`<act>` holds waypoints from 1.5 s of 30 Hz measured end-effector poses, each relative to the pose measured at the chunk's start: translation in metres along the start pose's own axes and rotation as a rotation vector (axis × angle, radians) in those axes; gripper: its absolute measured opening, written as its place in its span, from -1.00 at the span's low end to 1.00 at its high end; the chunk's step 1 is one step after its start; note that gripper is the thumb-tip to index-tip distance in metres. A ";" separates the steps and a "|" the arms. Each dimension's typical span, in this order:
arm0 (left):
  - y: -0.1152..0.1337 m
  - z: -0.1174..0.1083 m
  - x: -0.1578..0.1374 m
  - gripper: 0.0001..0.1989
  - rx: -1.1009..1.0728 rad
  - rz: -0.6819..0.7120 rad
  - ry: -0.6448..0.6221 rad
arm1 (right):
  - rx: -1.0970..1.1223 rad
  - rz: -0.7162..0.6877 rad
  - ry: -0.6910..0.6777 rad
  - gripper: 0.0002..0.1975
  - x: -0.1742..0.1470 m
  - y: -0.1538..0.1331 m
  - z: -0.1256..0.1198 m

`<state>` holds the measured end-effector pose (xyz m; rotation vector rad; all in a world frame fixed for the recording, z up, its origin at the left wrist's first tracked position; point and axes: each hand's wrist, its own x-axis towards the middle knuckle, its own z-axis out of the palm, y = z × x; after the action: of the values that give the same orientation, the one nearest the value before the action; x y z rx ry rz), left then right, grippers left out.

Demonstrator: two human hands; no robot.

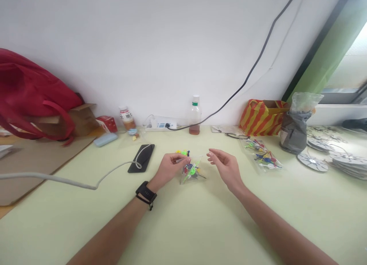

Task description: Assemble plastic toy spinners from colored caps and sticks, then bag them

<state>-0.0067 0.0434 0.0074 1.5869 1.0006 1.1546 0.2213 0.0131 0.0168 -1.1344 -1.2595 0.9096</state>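
on one table (pixel 177 223), left hand (pixel 169 167) pinches one clear bag (pixel 195 176)

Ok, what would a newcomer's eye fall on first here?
Likely the big red bag at the far left. Then, in the middle, the left hand pinching a colourful packet, with the right hand close by. The striped bag stands at the back right.

Indoor workspace, pale-green table (pixel 183 223), power strip (pixel 159 122); bagged plastic parts (pixel 192 173), stacked discs (pixel 351 165)
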 end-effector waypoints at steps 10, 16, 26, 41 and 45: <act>0.005 -0.003 -0.001 -0.71 -0.017 -0.045 -0.043 | -0.044 -0.055 -0.133 -0.57 -0.014 -0.001 0.013; 0.010 -0.007 -0.002 -0.71 0.012 -0.075 -0.218 | 0.018 0.061 -0.237 -0.64 -0.006 -0.001 0.008; 0.009 -0.016 0.002 -0.72 0.041 -0.072 -0.236 | 0.022 0.099 -0.290 -0.73 0.005 0.004 -0.005; 0.019 0.002 -0.008 -0.73 0.061 -0.027 -0.224 | -0.041 -0.040 -0.469 -0.70 0.000 -0.005 -0.004; 0.026 -0.005 -0.006 -0.69 0.086 -0.028 -0.321 | -0.082 -0.047 -0.505 -0.65 0.002 -0.009 -0.009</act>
<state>-0.0103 0.0315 0.0317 1.7538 0.8659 0.8128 0.2299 0.0114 0.0263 -0.9617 -1.7369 1.1612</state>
